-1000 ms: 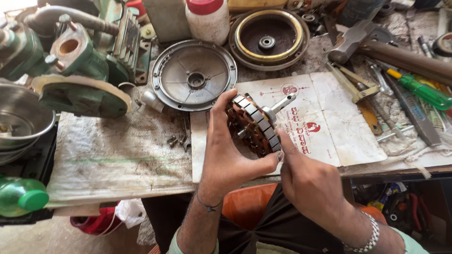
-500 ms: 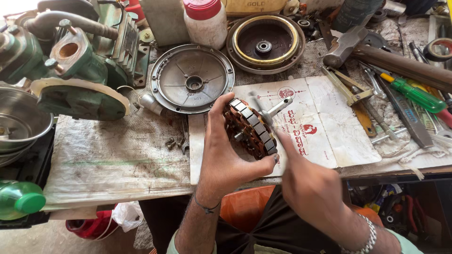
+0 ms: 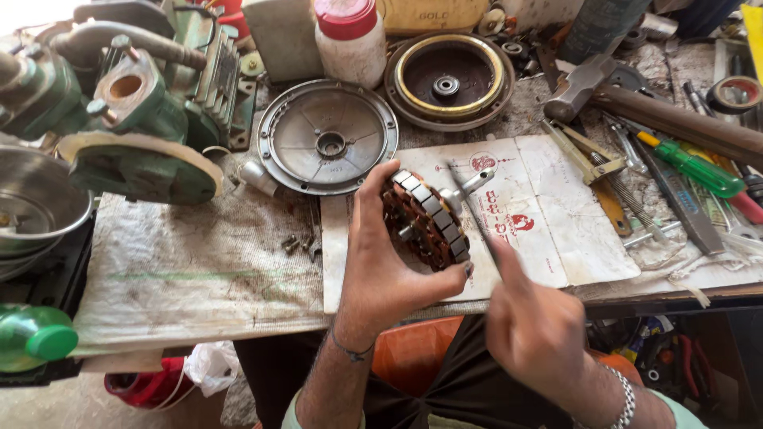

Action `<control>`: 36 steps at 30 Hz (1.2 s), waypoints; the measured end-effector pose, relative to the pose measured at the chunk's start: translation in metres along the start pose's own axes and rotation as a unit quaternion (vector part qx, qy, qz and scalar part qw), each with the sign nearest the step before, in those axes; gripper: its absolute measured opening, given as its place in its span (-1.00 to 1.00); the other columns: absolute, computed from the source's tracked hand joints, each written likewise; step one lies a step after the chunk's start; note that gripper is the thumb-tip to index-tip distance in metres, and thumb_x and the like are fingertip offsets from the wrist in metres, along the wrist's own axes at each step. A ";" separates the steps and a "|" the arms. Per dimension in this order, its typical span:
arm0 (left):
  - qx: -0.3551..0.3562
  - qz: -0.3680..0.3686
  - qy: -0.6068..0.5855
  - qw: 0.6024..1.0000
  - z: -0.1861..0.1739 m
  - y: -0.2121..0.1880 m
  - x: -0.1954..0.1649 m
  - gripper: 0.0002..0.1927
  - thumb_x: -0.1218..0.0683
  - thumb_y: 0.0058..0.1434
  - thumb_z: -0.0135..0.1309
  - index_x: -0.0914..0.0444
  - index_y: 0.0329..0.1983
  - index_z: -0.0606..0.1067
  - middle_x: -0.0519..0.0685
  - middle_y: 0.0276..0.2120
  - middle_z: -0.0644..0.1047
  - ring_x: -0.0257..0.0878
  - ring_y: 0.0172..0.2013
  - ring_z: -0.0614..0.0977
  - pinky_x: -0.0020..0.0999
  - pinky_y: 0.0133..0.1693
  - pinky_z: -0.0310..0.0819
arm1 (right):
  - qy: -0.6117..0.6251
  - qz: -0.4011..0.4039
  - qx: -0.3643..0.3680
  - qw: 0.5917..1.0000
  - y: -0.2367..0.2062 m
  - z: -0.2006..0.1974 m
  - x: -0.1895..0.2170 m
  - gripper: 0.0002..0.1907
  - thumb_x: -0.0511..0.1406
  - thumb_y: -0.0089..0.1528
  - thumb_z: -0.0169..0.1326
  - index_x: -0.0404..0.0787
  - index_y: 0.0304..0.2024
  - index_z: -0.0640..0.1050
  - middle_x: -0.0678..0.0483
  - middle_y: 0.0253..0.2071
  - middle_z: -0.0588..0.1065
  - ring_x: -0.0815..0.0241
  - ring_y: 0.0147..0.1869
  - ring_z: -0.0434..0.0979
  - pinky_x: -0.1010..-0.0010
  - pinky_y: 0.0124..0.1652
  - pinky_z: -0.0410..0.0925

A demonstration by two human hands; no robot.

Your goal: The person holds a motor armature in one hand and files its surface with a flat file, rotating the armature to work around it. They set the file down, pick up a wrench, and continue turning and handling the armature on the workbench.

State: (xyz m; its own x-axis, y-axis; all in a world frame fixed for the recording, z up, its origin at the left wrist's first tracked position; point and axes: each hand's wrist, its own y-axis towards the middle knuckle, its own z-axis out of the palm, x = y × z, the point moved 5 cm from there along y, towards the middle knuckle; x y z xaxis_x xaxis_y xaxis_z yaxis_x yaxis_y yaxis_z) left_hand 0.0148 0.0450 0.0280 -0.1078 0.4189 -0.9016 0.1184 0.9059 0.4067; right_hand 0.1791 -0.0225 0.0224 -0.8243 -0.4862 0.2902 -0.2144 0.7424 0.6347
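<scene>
My left hand (image 3: 384, 274) grips a round motor rotor (image 3: 427, 217) with a copper-brown core, grey segments on its rim and a short steel shaft pointing up to the right. It is held above the front edge of the bench, over a worn white printed sheet (image 3: 548, 214). My right hand (image 3: 531, 326) is just right of the rotor and holds a thin rod-like tool (image 3: 470, 208) whose tip reaches up beside the rotor's face. The hand is blurred.
A grey round end cover (image 3: 327, 146) and a dark, brass-ringed housing (image 3: 447, 79) lie behind the rotor. A green pump body (image 3: 119, 119) fills the left. A hammer (image 3: 636, 107), green-handled screwdriver (image 3: 691, 167), pliers and other tools crowd the right. A red-capped white jar (image 3: 350, 40) stands behind.
My right hand has pulled back a little from the rotor and shifted right with the thin tool. My left hand keeps the rotor in nearly the same place.
</scene>
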 end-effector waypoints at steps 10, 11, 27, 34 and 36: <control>-0.029 0.018 0.010 0.999 -0.002 0.000 -0.003 0.10 0.02 -0.19 0.44 0.28 0.45 0.21 0.01 0.04 0.54 -0.25 0.00 0.66 -0.32 0.11 0.64 | -0.016 -0.009 0.023 1.000 -0.010 0.005 -0.007 -0.39 -0.45 0.20 0.07 -0.42 0.33 0.36 -0.08 -0.60 0.44 0.02 -0.63 0.44 0.16 -0.53 0.30; -0.027 0.018 -0.005 0.999 -0.002 0.000 -0.003 0.09 0.01 -0.17 0.44 0.28 0.45 0.22 0.00 0.04 0.56 -0.25 0.01 0.67 -0.33 0.13 0.65 | -0.024 -0.013 0.030 0.999 -0.011 0.006 -0.007 -0.38 -0.44 0.18 0.08 -0.40 0.33 0.37 -0.10 -0.57 0.47 0.02 -0.63 0.45 0.16 -0.53 0.30; -0.030 0.009 0.093 0.995 -0.003 0.003 0.000 0.10 -0.06 -0.17 0.40 0.38 0.42 0.18 0.14 0.14 0.43 -0.06 0.16 0.56 -0.18 0.24 0.48 | -0.041 0.005 0.031 0.999 -0.007 0.003 -0.005 -0.40 -0.43 0.21 0.09 -0.44 0.32 0.39 -0.05 -0.63 0.45 0.07 -0.67 0.41 0.19 -0.56 0.28; -0.038 0.002 0.091 0.995 -0.003 0.002 0.001 0.10 -0.07 -0.16 0.40 0.38 0.42 0.18 0.14 0.14 0.44 -0.06 0.15 0.55 -0.18 0.23 0.48 | -0.019 0.007 0.040 0.999 -0.001 0.000 0.002 -0.39 -0.44 0.22 0.07 -0.44 0.34 0.34 -0.02 -0.64 0.45 0.07 -0.64 0.44 0.21 -0.53 0.33; -0.042 0.008 0.087 0.995 -0.003 0.003 0.001 0.09 -0.06 -0.17 0.40 0.38 0.41 0.19 0.14 0.13 0.44 -0.06 0.13 0.56 -0.19 0.21 0.49 | -0.042 0.017 0.058 0.997 0.000 0.003 0.000 -0.39 -0.45 0.18 0.10 -0.44 0.31 0.38 -0.04 -0.68 0.43 0.04 -0.69 0.42 0.17 -0.57 0.31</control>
State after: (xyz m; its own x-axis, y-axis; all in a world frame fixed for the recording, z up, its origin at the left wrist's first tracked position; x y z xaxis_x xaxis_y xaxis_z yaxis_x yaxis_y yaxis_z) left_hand 0.0120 0.0486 0.0294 -0.2765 0.4320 -0.8585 0.0389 0.8976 0.4391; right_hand 0.1776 -0.0212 0.0203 -0.8723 -0.4232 0.2451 -0.2412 0.8082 0.5372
